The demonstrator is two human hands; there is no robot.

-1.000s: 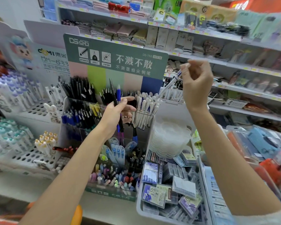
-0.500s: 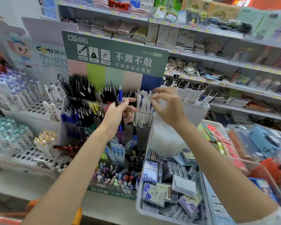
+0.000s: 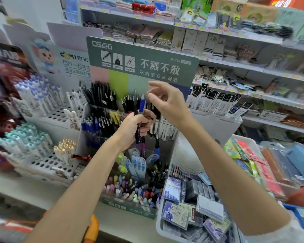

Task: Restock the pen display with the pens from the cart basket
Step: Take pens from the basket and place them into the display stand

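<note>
My left hand [image 3: 135, 128] grips a small bunch of pens [image 3: 139, 109], a blue one and a dark one, held upright in front of the pen display [image 3: 140, 64] with the green header card. My right hand [image 3: 167, 100] hovers just right of the pen tops, fingers loosely spread, holding nothing. Behind it, white pens [image 3: 165, 128] stand in the display's right compartment. Black pens [image 3: 102, 95] fill the back left slot and blue pens [image 3: 89, 125] the one below.
A grey bin [image 3: 197, 213] of packaged refills sits at the lower right. White perforated racks [image 3: 47, 160] with capped pens stand on the left. Store shelves [image 3: 235, 65] of goods run behind. An orange cart handle [image 3: 91, 228] shows at the bottom edge.
My right hand came down from head height with a white pen, reached the white pen compartment, and now sits empty beside the pens in my left hand. The left hand stayed put.
</note>
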